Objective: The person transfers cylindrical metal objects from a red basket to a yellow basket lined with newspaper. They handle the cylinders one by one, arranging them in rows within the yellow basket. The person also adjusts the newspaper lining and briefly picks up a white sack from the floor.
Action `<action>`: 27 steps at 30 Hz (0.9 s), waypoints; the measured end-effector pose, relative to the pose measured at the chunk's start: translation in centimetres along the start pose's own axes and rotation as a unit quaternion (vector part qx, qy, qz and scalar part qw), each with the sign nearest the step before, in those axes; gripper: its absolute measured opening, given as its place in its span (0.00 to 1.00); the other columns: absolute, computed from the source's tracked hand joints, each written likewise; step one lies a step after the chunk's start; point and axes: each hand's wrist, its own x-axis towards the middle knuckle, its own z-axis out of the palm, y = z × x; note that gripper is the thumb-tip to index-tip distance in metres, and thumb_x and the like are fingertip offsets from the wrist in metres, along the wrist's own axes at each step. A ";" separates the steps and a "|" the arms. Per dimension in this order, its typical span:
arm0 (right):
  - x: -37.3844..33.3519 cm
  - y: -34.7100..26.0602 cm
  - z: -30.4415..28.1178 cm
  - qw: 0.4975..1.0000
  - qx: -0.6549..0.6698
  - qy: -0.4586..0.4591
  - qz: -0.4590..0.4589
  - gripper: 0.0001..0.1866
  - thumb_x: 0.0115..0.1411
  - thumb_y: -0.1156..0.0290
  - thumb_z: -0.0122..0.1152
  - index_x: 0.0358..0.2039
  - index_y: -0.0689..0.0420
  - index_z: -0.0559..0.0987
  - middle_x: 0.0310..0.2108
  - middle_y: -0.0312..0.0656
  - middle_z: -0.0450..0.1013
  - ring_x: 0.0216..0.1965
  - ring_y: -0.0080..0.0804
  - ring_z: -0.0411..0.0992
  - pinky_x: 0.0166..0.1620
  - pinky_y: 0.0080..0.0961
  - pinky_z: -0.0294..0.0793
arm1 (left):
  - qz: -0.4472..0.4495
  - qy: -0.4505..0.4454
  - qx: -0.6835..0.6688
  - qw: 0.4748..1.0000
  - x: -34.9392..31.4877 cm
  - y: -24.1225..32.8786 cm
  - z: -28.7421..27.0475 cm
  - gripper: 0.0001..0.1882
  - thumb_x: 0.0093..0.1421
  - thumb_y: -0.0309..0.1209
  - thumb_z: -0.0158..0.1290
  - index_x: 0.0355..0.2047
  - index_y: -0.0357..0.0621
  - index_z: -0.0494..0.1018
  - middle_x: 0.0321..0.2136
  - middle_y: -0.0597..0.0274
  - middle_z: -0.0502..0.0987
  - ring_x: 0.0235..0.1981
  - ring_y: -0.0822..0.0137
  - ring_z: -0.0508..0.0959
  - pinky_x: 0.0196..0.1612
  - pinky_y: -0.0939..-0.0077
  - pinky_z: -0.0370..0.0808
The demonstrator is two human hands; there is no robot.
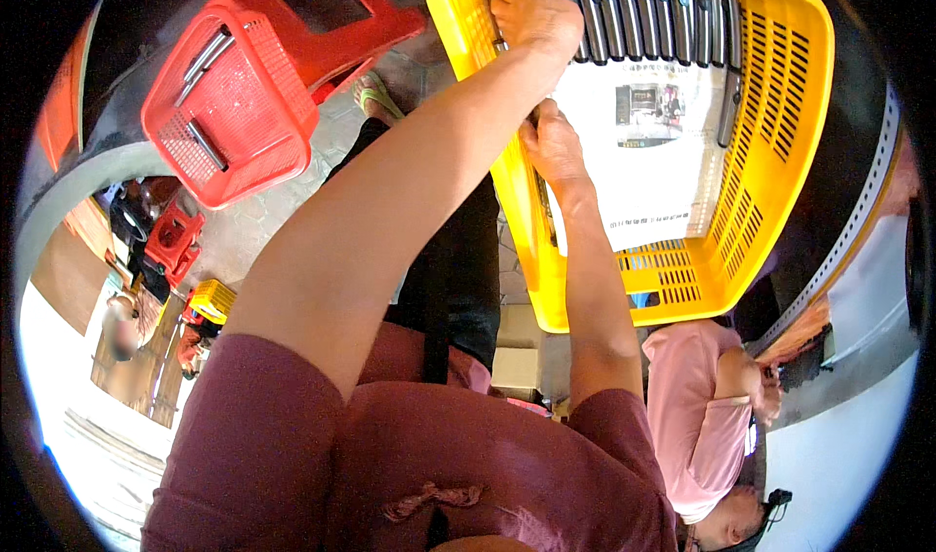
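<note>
Both my hands are inside a yellow plastic basket (811, 152). A row of shiny black-and-silver tubes (648, 25) lies side by side at its far end. My left hand (536, 25) is closed, knuckles up, at the left end of that row. What its fingers hold is hidden. Nearer me, my right hand (558, 147) curls at the basket's left wall, thumb raised. Its fingers are closed, and I cannot make out what is in them. A white printed sheet (595, 196) lines the basket bottom. One more tube (729, 108) lies lengthwise along the right side.
A red plastic basket (297, 152) with a few similar tubes (207, 145) stands at the left by a red stool (390, 20). A person in a pink shirt (692, 406) sits close at the lower right. Cardboard boxes (517, 367) lie below the yellow basket.
</note>
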 end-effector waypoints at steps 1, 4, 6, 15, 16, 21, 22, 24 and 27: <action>0.1 -0.5 -0.2 0.999 0.006 -0.021 0.045 0.23 0.61 0.65 0.54 0.53 0.62 0.64 0.41 0.58 0.74 0.44 0.58 0.72 0.48 0.45 0.71 | -0.014 0.015 0.027 0.999 0.2 0.3 0.3 0.30 0.56 0.28 0.51 0.56 0.26 0.54 0.54 0.34 0.59 0.55 0.44 0.68 0.60 0.60 0.65; 0.1 0.0 0.5 0.994 0.098 0.028 0.044 0.22 0.64 0.58 0.53 0.51 0.62 0.66 0.36 0.57 0.77 0.41 0.54 0.75 0.46 0.41 0.72 | -0.009 0.080 0.028 0.996 -0.2 0.5 0.9 0.34 0.54 0.26 0.55 0.57 0.29 0.53 0.56 0.38 0.58 0.57 0.43 0.65 0.63 0.61 0.62; 0.7 0.0 0.9 0.969 0.220 0.032 0.103 0.21 0.63 0.57 0.57 0.45 0.62 0.71 0.34 0.53 0.77 0.38 0.47 0.76 0.43 0.35 0.73 | 0.005 0.110 0.022 0.994 0.0 0.0 1.1 0.34 0.53 0.23 0.54 0.58 0.29 0.52 0.57 0.37 0.56 0.58 0.42 0.63 0.64 0.61 0.60; 2.3 3.0 4.9 0.904 0.415 0.081 0.064 0.18 0.59 0.65 0.64 0.44 0.65 0.75 0.33 0.44 0.77 0.35 0.31 0.74 0.41 0.24 0.72 | 0.052 0.098 0.122 0.986 -0.3 0.1 0.5 0.30 0.54 0.27 0.49 0.55 0.25 0.56 0.54 0.34 0.61 0.57 0.42 0.64 0.61 0.56 0.59; 2.4 3.0 4.9 0.913 0.395 0.086 0.052 0.18 0.60 0.65 0.63 0.44 0.65 0.75 0.34 0.44 0.77 0.36 0.31 0.74 0.41 0.24 0.72 | 0.074 0.120 0.155 0.978 -0.4 -0.2 0.8 0.29 0.54 0.28 0.48 0.54 0.25 0.58 0.53 0.34 0.63 0.57 0.40 0.65 0.60 0.55 0.60; 2.4 -0.4 1.6 0.975 0.203 0.078 -0.052 0.19 0.61 0.65 0.60 0.49 0.62 0.74 0.41 0.43 0.76 0.44 0.33 0.73 0.47 0.26 0.72 | 0.116 0.083 0.164 0.976 -0.6 -1.3 1.0 0.36 0.55 0.29 0.48 0.60 0.23 0.49 0.61 0.33 0.53 0.65 0.41 0.51 0.66 0.49 0.44; 3.1 0.7 2.6 0.952 0.284 0.082 -0.081 0.22 0.62 0.62 0.57 0.53 0.60 0.70 0.48 0.45 0.72 0.51 0.34 0.69 0.51 0.27 0.69 | 0.117 0.060 0.162 0.978 -1.1 -1.1 0.8 0.36 0.56 0.28 0.47 0.62 0.23 0.47 0.63 0.33 0.50 0.66 0.42 0.48 0.67 0.50 0.41; 3.8 1.0 3.2 0.943 0.310 0.089 -0.085 0.22 0.62 0.62 0.57 0.53 0.60 0.70 0.49 0.46 0.71 0.51 0.35 0.69 0.52 0.29 0.68 | 0.116 0.018 0.154 0.981 -1.9 -0.5 0.2 0.37 0.56 0.25 0.45 0.63 0.22 0.43 0.65 0.33 0.45 0.68 0.41 0.43 0.68 0.52 0.37; 4.1 0.6 3.5 0.936 0.328 0.100 -0.073 0.22 0.62 0.61 0.56 0.54 0.59 0.70 0.50 0.47 0.70 0.53 0.37 0.67 0.53 0.31 0.67 | 0.111 -0.004 0.129 0.985 -3.0 -1.0 -0.5 0.38 0.56 0.25 0.45 0.63 0.21 0.41 0.65 0.31 0.43 0.68 0.39 0.42 0.68 0.51 0.36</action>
